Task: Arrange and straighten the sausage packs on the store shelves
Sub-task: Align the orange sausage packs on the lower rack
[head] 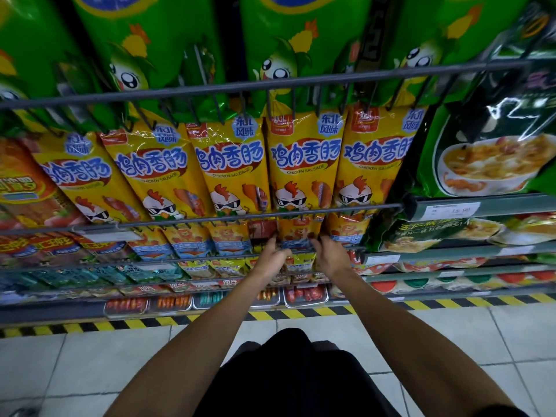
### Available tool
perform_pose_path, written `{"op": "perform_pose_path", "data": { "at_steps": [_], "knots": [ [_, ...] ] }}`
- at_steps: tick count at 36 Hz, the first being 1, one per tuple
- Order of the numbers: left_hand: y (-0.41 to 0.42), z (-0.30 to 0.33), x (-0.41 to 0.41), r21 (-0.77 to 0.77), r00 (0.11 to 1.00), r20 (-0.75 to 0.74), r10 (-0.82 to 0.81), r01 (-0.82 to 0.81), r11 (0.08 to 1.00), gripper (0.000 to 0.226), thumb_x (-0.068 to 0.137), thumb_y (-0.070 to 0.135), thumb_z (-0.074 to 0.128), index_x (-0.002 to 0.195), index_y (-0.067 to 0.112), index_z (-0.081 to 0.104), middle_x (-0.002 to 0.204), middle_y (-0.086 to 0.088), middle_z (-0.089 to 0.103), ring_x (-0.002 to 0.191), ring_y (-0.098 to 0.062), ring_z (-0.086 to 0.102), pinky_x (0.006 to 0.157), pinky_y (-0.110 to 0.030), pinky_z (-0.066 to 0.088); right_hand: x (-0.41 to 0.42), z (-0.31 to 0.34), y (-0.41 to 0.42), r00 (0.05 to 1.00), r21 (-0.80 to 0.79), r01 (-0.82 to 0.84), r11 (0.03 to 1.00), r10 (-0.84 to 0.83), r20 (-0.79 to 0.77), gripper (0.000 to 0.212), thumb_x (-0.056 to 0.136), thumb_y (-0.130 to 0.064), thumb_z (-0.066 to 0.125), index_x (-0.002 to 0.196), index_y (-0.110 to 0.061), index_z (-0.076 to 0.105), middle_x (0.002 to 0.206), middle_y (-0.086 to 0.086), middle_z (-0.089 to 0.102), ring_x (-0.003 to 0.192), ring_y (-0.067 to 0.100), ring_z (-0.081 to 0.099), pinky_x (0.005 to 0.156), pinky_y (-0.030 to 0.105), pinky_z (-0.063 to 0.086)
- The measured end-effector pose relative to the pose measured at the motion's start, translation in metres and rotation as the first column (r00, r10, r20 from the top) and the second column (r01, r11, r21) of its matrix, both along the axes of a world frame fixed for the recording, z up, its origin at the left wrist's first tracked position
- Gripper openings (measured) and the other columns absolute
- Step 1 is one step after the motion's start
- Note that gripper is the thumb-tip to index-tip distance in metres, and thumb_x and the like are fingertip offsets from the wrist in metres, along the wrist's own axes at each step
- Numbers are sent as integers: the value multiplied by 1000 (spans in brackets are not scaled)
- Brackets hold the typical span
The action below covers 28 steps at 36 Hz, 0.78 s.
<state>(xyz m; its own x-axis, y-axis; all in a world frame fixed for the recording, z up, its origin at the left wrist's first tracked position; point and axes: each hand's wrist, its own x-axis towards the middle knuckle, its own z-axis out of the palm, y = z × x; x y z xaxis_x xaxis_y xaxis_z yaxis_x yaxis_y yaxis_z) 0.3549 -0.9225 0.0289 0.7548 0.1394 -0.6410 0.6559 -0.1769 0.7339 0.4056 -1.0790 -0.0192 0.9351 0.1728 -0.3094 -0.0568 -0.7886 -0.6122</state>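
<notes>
Your left hand [272, 257] and right hand [329, 256] grip one small yellow sausage pack [296, 236]; square it under its rail [198, 218].

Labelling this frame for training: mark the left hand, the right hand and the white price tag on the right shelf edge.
left hand [272, 257]: head view, back of the hand.
right hand [331, 256]: head view, back of the hand.
price tag [452, 210]: head view, middle of the white label.
</notes>
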Motion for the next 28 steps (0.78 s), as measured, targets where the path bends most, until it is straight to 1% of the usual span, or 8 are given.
{"op": "perform_pose_path", "data": {
  "at_steps": [9,11,14,16,19,23,26,28],
  "knots": [
    [5,-11,-5,20,998,4,-58,57,998,76,104,12,53,163,17,5,166,-5,23,152,-24,26,122,-44,29,-6,-6,-9,1000,101,0,995,1,-16,32,107,-34,45,116,-6,58,97,18,69,89,39,66,73,45,52],
    [8,-10,-9,29,998,23,-60,59,998,74,105,12,53,163,18,7,166,-4,25,150,-22,30,121,-40,31,-13,-7,-12,1000,142,-13,990,14,-3,30,107,-30,48,124,-7,56,108,17,70,99,38,67,79,46,53],
    [13,-12,-19,62,995,71,-73,69,996,67,105,9,52,162,19,18,152,2,45,116,-6,56,84,-12,46,-29,-5,-16,999,224,21,974,-29,34,42,105,-22,54,143,-4,50,135,14,63,124,30,59,102,40,49],
    [19,-12,-30,87,992,112,-62,52,995,65,104,5,52,161,20,25,152,3,45,123,-12,56,67,-7,45,-39,-3,-19,995,289,56,956,-79,69,45,104,-21,55,147,-9,49,141,8,60,128,24,57,105,35,47],
    [34,-17,-51,156,982,190,-11,-19,988,62,102,-2,54,157,18,34,162,-2,32,146,-21,39,84,-8,47,-54,-10,-23,983,387,61,920,-123,139,39,104,-20,54,142,-14,54,135,0,63,121,15,60,101,39,53],
    [58,-20,-73,209,969,214,121,-167,964,66,99,-5,56,158,14,30,160,1,34,136,1,45,107,-25,44,-61,-19,-11,989,433,-17,901,-49,141,34,103,-19,56,137,-17,60,131,-9,65,119,7,61,101,39,53],
    [76,-17,-77,186,952,225,206,-249,950,67,100,-6,54,158,12,27,156,-1,34,120,7,52,94,-18,49,-61,-15,10,994,479,-87,874,44,101,36,102,-15,58,138,-16,58,127,-15,63,112,-8,60,100,31,53],
    [87,-12,-75,125,933,228,278,-311,942,68,99,-9,53,157,13,27,158,-9,33,136,-11,47,103,-40,50,-61,-10,27,993,495,-117,861,84,89,38,102,-12,59,140,-15,56,129,-11,63,114,-5,60,100,27,53]
  ]
}}
